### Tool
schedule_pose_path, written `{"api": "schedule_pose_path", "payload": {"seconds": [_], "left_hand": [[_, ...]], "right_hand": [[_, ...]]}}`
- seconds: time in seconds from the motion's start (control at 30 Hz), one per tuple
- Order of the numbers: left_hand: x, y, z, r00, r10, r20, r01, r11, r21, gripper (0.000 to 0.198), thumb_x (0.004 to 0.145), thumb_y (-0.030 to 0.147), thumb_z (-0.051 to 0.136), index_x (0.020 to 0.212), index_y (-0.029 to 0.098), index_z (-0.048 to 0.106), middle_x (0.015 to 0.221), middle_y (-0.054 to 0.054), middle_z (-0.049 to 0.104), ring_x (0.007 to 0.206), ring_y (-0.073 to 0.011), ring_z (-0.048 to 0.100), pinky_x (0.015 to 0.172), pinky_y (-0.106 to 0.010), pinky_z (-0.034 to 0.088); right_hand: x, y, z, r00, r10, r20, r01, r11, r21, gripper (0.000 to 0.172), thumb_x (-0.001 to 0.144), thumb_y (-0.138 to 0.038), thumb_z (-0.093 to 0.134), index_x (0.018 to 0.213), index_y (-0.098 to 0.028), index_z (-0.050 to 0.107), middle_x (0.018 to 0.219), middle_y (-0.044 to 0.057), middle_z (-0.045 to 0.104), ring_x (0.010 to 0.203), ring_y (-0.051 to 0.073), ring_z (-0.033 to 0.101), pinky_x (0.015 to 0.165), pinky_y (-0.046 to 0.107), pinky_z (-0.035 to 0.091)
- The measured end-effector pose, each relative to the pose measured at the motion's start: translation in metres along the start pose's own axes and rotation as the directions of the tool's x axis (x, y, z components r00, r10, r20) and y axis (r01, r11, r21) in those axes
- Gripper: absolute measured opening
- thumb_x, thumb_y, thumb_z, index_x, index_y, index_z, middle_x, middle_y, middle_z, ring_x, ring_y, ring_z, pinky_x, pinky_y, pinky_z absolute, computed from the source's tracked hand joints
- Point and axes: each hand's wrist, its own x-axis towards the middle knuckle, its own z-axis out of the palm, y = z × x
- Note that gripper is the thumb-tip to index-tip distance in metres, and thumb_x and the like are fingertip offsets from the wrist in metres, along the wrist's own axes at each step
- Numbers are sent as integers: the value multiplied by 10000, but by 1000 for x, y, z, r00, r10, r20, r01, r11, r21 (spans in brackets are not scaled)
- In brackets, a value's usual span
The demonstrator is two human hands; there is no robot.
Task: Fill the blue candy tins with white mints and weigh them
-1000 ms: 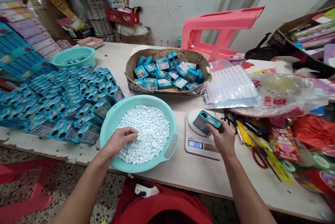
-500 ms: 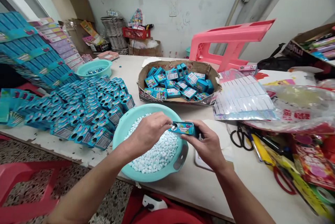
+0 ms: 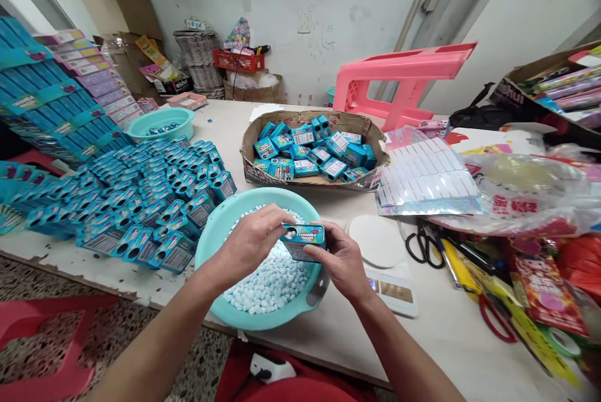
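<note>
Both my hands hold a small blue candy box [image 3: 304, 240] above a teal basin [image 3: 220, 226] of small white-blue candies [image 3: 267, 280]. My right hand [image 3: 342, 261] grips the box's right end from below. My left hand [image 3: 251, 239] is curled at the box's left end, fingertips by a round opening where candies show. A white kitchen scale [image 3: 382, 258] sits just right of the basin with nothing on its round plate.
Many open blue boxes [image 3: 141, 201] lie in rows at left, with stacked cartons behind. A cardboard tray [image 3: 361, 126] of closed boxes stands beyond the basin. Scissors [image 3: 417, 242], pens, plastic bags and packets crowd the right side. A pink stool [image 3: 404, 76] lies on the table.
The box came off the scale and over the basin. My left hand rose from the candies to the box's opening. Both hands then shifted slightly left, uncovering the scale.
</note>
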Motion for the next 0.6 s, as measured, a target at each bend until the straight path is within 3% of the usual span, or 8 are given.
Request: {"api": "schedule_pose_path", "payload": {"seconds": [0.13, 0.23, 0.33, 0.43, 0.5, 0.6], "left_hand": [[-12, 0, 5, 993, -65, -97, 56, 995, -86, 198, 893, 275, 519, 1055, 201, 608, 1057, -60, 625, 1015, -183, 554, 873, -322, 439], [-18, 3, 10, 990, -102, -93, 91, 988, -122, 424, 799, 340, 655, 1192, 224, 545, 1191, -68, 590, 1100, -205, 530, 904, -333, 440], [-25, 7, 8, 989, -145, -4, 144, 985, -95, 412, 767, 351, 687, 1144, 226, 577, 1112, -45, 635, 1021, -197, 571, 888, -328, 447], [-47, 11, -10, 972, -232, -26, 231, 973, -14, 347, 796, 359, 647, 1115, 232, 596, 1101, -41, 649, 1014, -199, 581, 892, -324, 447], [-78, 9, -31, 932, -336, -134, 345, 937, 54, 356, 814, 399, 608, 1140, 256, 585, 1136, -34, 644, 1027, -207, 588, 890, -325, 457], [-141, -14, -61, 760, -522, -387, 617, 768, 175, 445, 790, 503, 568, 1191, 310, 551, 1160, -5, 646, 995, -245, 616, 842, -346, 490]], "right_hand": [[0, 7, 1, 999, 33, -6, -32, 992, 124, 369, 689, -302, 760, 1032, -255, 633, 986, 9, 665, 909, 199, 618, 837, 342, 506], [-3, 16, 12, 998, 63, -15, -56, 961, 270, 365, 706, -309, 747, 1041, -264, 610, 965, 11, 668, 884, 199, 631, 813, 340, 522], [-8, 17, 29, 992, 35, 119, -69, 955, 289, 378, 713, -357, 741, 1054, -267, 604, 1003, 32, 650, 944, 222, 624, 847, 365, 521], [-1, 10, 34, 977, -73, 202, 18, 965, 261, 391, 753, -475, 679, 1075, -266, 603, 1156, 70, 584, 1129, 257, 547, 924, 398, 498], [17, 7, 23, 983, -125, 137, 92, 971, 222, 406, 778, -485, 649, 1114, -270, 573, 1211, 83, 557, 1174, 257, 519, 955, 425, 482], [63, 15, -12, 981, -159, -108, 164, 986, 39, 364, 779, -424, 663, 1080, -241, 570, 1098, 89, 621, 1037, 236, 597, 926, 440, 488]]}}
